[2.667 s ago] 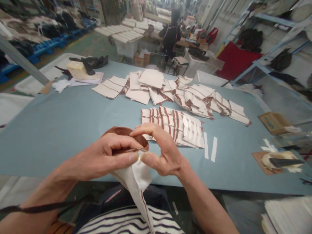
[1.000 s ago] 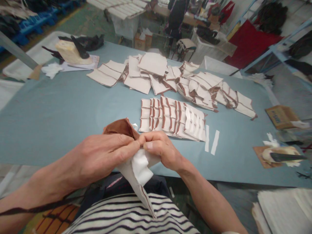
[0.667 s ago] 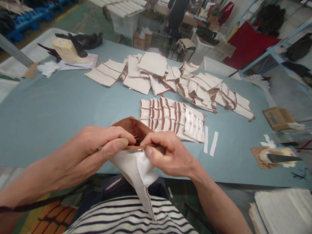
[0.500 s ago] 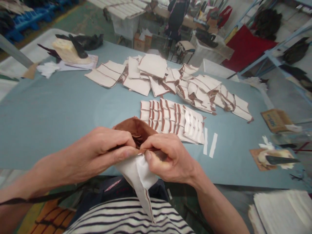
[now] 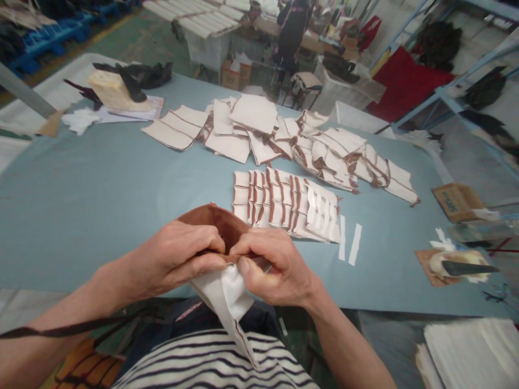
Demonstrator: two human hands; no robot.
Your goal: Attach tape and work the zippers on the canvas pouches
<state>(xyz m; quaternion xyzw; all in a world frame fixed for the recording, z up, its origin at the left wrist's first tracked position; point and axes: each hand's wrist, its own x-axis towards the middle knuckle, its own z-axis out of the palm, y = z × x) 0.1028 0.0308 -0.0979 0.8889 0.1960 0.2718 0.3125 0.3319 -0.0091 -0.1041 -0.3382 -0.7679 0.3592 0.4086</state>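
Soft brown suede piece with white fabric lining: held in the air just over the near edge of the blue-grey table, in front of the striped shirt. Left hand: grip closed, thumb and forefinger pinching the suede rim from the left. Right hand: grip closed too, pinching the same rim from the right. Fingertips of the two hands touching or nearly so, cannot tell which. Brown part cups up like an open pouch mouth. White lining hangs limp between the wrists, with a thin brown stitched edge along it.

Handling, as a judgement: light, floppy, no stiffness, folds wherever pressed. Napped suede likely grippy, lining smoother and slippier. Best hold looks like the seam where suede meets lining, pinched from both sides. Not fragile, but probably creases easily.

Rest:
- Neat overlapped row of small white pieces with brown edging, flat and matte, near the middle of the table.
- Two narrow white strips just beside the row's right end.
- Loose heap of larger white pieces with brown trim toward the far edge.
- Cream block with black scraps on it at the far left corner.
- Brown card with a dark-bladed tool at the right edge.
- Another person in dark clothes well beyond the table.
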